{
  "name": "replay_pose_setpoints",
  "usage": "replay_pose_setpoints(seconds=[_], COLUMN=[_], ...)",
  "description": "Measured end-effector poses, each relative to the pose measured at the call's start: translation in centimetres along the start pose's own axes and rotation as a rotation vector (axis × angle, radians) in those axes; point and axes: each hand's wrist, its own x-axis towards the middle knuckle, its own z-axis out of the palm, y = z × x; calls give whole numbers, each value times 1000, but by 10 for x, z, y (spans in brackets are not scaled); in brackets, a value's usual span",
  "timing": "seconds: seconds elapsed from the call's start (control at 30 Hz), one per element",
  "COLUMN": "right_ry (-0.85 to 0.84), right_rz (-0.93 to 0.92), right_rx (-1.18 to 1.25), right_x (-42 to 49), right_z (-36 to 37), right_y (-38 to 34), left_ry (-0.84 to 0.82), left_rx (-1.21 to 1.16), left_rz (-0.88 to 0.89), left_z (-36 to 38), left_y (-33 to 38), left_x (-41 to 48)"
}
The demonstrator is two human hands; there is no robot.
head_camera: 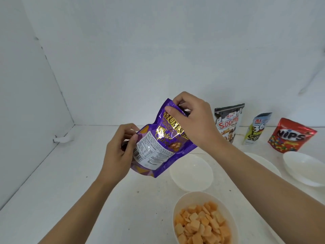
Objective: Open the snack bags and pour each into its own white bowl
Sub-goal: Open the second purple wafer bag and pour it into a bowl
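The purple bag [158, 143] is held in the air over the middle of the desk [70, 182], its long axis nearly upright. The left hand [117, 155] grips its lower side. The right hand [191, 120] pinches the top edge and is likely the one to tear it. An empty bowl [191, 173] sits just below, toward the right edge.

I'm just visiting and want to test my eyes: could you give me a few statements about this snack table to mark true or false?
1. The left hand and the right hand both hold the purple bag. True.
2. The nearest bowl is empty. False: it holds orange crackers.
3. A black bag, a pale bag and a red bag stand at the back. True.
4. The red bag lies in a bowl. False: it stands on the table behind an empty bowl.
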Motion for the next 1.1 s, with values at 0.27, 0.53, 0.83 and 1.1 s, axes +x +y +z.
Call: replay_pose_setpoints(seconds=[0.27, 0.53, 0.83, 1.1], right_ry=[116, 211, 246, 357], right_rz=[92, 134, 115, 172], right_rx=[2, 4, -12, -147], right_x=[-21, -61, -99, -131], right_z=[-94, -208, -326, -381], right_y=[26, 65, 109, 143], left_ry=[-210, -275, -237, -372], left_rx=[-59, -215, -303, -178], left_rz=[24, -98, -116, -54], left_z=[67, 174, 291, 347], left_y=[38, 90, 141, 163], left_x=[9, -4, -23, -25])
